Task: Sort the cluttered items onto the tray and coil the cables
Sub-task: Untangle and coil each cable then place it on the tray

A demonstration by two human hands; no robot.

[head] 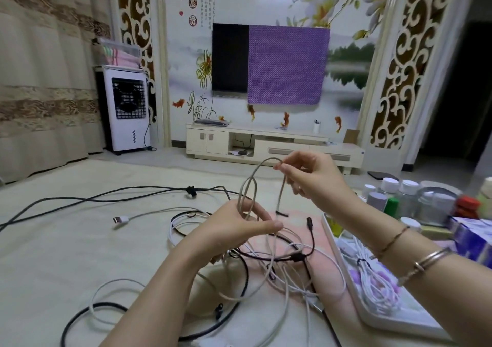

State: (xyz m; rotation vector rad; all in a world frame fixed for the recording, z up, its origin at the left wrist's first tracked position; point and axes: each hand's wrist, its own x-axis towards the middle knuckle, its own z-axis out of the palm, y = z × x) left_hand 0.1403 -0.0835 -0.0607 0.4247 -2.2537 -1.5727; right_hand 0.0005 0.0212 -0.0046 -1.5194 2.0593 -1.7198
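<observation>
A grey braided cable is held up in the air between both hands, folded into loops. My left hand pinches the bottom of the loops between thumb and fingers. My right hand grips the cable's upper bend with its fingertips, a short end hanging down to a dark plug. Below lies a tangle of white and black cables on the floor. A white tray at the right holds a coiled white cable.
A long black cable runs across the floor at left, beside a white USB plug. Bottles and jars and a blue box crowd behind the tray. A TV cabinet stands at the far wall.
</observation>
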